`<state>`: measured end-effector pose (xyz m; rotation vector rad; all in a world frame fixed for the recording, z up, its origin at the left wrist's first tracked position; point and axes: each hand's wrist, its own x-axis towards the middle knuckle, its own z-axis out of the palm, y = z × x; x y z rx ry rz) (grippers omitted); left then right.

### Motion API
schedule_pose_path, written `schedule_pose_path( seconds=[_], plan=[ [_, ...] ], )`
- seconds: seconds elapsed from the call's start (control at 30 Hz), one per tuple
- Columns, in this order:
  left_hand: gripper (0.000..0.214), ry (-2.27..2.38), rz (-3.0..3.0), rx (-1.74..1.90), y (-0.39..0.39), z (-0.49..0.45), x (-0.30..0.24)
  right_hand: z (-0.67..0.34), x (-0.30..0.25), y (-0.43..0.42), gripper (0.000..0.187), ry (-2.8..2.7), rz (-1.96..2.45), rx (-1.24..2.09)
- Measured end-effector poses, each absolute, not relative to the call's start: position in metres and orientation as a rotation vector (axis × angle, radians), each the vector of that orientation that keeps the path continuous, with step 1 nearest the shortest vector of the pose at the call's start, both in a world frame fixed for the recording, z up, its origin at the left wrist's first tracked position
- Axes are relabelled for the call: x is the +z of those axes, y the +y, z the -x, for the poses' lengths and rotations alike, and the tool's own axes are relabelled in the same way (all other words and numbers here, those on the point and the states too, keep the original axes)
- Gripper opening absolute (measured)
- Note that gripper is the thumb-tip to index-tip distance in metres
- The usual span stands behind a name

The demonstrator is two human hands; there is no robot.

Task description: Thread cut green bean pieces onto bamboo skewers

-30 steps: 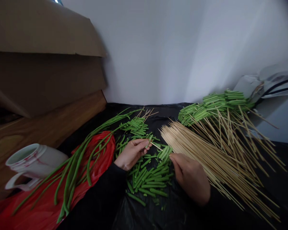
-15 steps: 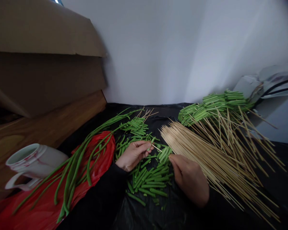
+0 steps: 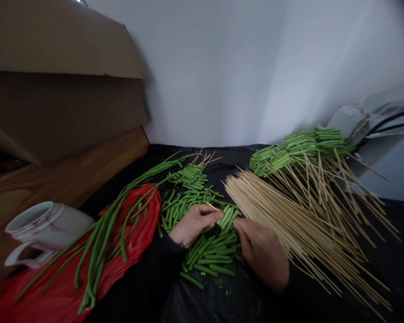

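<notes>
My left hand point(image 3: 195, 224) is closed in a pinch on a short green bean piece at the tip of a thin bamboo skewer point(image 3: 211, 207). My right hand point(image 3: 261, 251) is closed on the same skewer, which carries a row of bean pieces point(image 3: 229, 215) between the two hands. Both hands rest over a heap of cut bean pieces point(image 3: 208, 255) on black plastic sheeting point(image 3: 202, 305). A big fan of bare skewers point(image 3: 289, 215) lies just right of my right hand.
Long uncut beans point(image 3: 104, 237) lie across a red plastic bag point(image 3: 54, 291) at the left, beside a white mug point(image 3: 37, 229). Finished bean skewers point(image 3: 299, 148) are piled at the back right. A cardboard box point(image 3: 63, 80) stands at the left; a white wall is behind.
My left hand has slid right and toward me along the skewer, closing the gap to the threaded beans. My right hand has shifted slightly left.
</notes>
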<state>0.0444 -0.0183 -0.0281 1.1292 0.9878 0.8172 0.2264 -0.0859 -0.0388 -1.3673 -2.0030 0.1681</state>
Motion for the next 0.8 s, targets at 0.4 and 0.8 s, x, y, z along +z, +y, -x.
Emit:
schedule_pose_path(
  seconds=[0.4,0.8],
  plan=[
    [0.023,1.152,-1.453,1.006,-0.005,-0.024,-0.008,-0.239,-0.028,-0.079,0.027,-1.903,1.368,-0.003],
    [0.011,1.253,-2.333,0.559,-0.006,-0.017,-0.016,-0.241,-0.029,-0.078,0.028,-1.918,1.393,-0.013]
  ],
)
